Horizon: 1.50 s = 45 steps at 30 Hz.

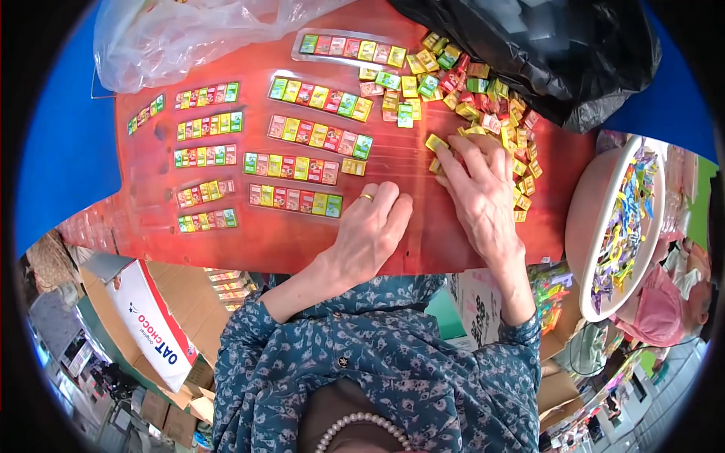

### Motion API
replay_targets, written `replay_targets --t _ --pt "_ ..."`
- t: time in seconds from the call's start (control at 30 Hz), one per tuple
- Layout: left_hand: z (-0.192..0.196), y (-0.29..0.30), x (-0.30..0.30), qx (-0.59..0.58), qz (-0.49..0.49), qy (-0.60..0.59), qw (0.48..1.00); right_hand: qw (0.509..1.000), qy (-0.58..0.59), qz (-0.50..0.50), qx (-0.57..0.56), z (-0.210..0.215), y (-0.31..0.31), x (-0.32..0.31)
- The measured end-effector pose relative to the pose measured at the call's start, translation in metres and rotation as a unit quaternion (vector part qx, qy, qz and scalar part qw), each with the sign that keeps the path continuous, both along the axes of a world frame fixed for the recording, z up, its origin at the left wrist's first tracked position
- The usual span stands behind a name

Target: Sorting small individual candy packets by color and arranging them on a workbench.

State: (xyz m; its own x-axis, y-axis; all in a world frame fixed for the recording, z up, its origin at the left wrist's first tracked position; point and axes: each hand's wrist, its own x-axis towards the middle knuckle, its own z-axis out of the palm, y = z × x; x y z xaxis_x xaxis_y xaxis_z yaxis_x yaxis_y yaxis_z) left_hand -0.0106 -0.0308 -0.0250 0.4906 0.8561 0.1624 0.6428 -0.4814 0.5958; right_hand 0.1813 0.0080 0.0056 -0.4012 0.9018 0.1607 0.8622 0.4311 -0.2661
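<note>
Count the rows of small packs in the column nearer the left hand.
5: first row farthest out, then second row, third row, fourth row, and fifth row nearest the left hand; none looks hidden.

Tabletop (547, 215): presenting a red surface, showing a few dark smudges toward the left and carrying all items below.
Left group: six short rows of small boxes (205, 156) are lying apart, five stacking up in a near-to-far column, one sitting farther left at the far end.
Middle group: five clear trays (296, 201) are lying one beyond another, each holding a row of red, pink, yellow and green boxes.
Single yellow box (353, 167): lying just beside the right end of the second-nearest tray.
Loose heap (453, 79): spreading over the far right, mixing colours, trailing nearer in mostly yellow pieces.
Clear plastic bag (174, 45): lying crumpled, far left.
Black plastic bag (581, 83): lying far right, bordering the heap.
</note>
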Motion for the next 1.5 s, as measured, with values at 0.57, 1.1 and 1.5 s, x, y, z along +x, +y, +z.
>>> replay_targets --t 0.57,1.1,1.5 --pt "0.002 0.013 0.016 -0.020 0.106 -0.116 0.987 0.987 0.159 0.007 -0.011 -0.009 -0.015 0.009" --pt "0.008 0.012 0.030 -0.026 0.147 -0.102 0.984 0.977 0.171 -0.101 -0.070 -0.003 -0.015 0.007" --pt "0.000 0.017 0.024 -0.031 0.097 -0.102 0.990 0.969 0.195 -0.114 -0.100 0.002 -0.013 0.014"
